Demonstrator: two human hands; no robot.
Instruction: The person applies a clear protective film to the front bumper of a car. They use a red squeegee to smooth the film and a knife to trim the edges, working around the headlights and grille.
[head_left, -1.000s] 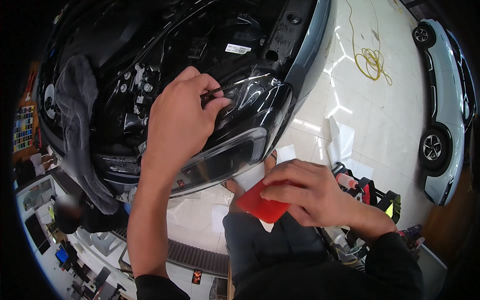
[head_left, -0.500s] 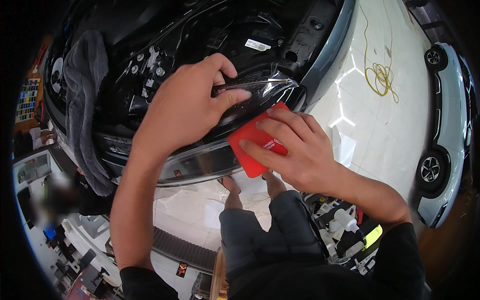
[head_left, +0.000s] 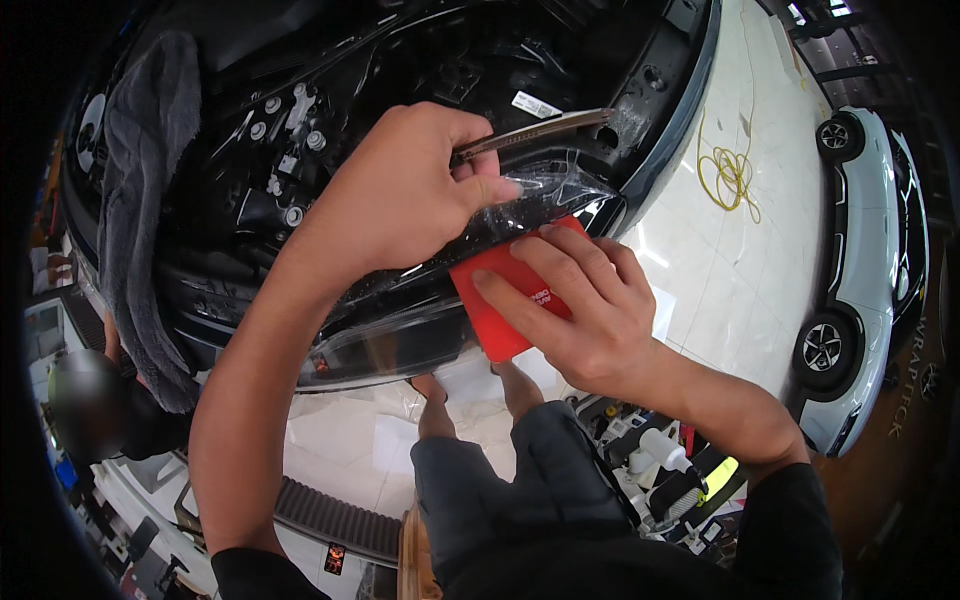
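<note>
My left hand (head_left: 420,185) is closed around a thin dark strip (head_left: 550,128), which sticks out to the right above the front corner of the black car's engine bay (head_left: 420,60); its thumb rests by a crinkled clear film (head_left: 555,188) with wet spots. My right hand (head_left: 575,310) holds a flat red squeegee card (head_left: 478,318), fingers spread over it, against the car's front edge just below the film and over the headlight area. A grey towel (head_left: 145,190) is draped over the car to the left.
A co-worker (head_left: 140,415) is at the lower left. A white car (head_left: 855,260) stands at the right. A coiled yellow hose (head_left: 728,185) lies on the tiled floor (head_left: 690,300). Bottles and tools (head_left: 660,450) sit at lower right, beside my legs.
My right hand has moved up with the red card onto the car's front edge. The strip in my left hand now reaches higher and farther right. The view has shifted.
</note>
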